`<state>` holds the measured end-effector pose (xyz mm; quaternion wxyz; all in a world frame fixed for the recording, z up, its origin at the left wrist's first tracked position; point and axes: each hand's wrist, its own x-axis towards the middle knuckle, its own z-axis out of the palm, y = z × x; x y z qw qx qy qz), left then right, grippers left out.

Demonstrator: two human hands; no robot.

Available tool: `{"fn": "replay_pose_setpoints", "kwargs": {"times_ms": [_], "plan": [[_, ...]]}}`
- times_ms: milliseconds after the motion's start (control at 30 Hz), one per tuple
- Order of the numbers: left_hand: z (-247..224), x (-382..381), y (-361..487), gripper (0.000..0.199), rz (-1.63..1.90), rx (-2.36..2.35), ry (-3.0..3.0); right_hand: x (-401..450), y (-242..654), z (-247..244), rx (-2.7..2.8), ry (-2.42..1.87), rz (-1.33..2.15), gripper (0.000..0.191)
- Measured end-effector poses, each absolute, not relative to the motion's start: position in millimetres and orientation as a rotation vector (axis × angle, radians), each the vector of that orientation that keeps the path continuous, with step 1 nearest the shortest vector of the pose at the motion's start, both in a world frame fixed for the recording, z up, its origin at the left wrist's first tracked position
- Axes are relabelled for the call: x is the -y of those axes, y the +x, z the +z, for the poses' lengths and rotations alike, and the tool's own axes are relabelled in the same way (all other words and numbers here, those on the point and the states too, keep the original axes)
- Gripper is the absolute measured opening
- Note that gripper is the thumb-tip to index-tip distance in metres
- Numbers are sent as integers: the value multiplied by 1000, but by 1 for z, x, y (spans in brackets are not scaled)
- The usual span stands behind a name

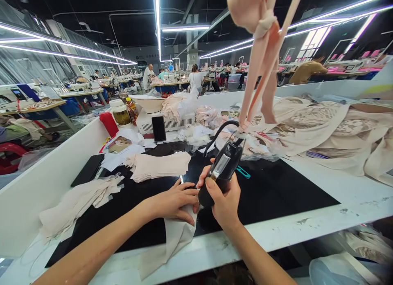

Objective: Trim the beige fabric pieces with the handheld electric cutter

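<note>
My left hand [175, 201] lies on a beige fabric piece [179, 236], palm down with the fingers spread. That fabric hangs over the table's front edge. In my right hand [225, 195] is a black corded hand tool [225, 158] with a silver plate on its side. Its lower end is close to my left fingertips, beside the fabric; its working tip is hidden. Beige straps [260, 68] hang from above, behind the tool's top. Beyond my left hand, a stack of beige fabric pieces [161, 165] rests on the black mat [276, 191].
More fabric pieces [76, 203] lie at the left. A phone [159, 129] leans on a white box [143, 120], near a jar [120, 112]. Teal snips [243, 172] lie right of the tool. Beige garments [325, 129] are heaped at the right. People sit at sewing tables farther back.
</note>
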<state>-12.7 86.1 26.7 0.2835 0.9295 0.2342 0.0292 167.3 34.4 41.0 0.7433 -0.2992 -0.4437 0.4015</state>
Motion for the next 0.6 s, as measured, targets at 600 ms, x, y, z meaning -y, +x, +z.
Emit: {"fn": "replay_pose_setpoints", "kwargs": {"times_ms": [600], "plan": [[2,-86,-39,32,516,-633,2813,-33,159,62,910,-786,962,46]]}}
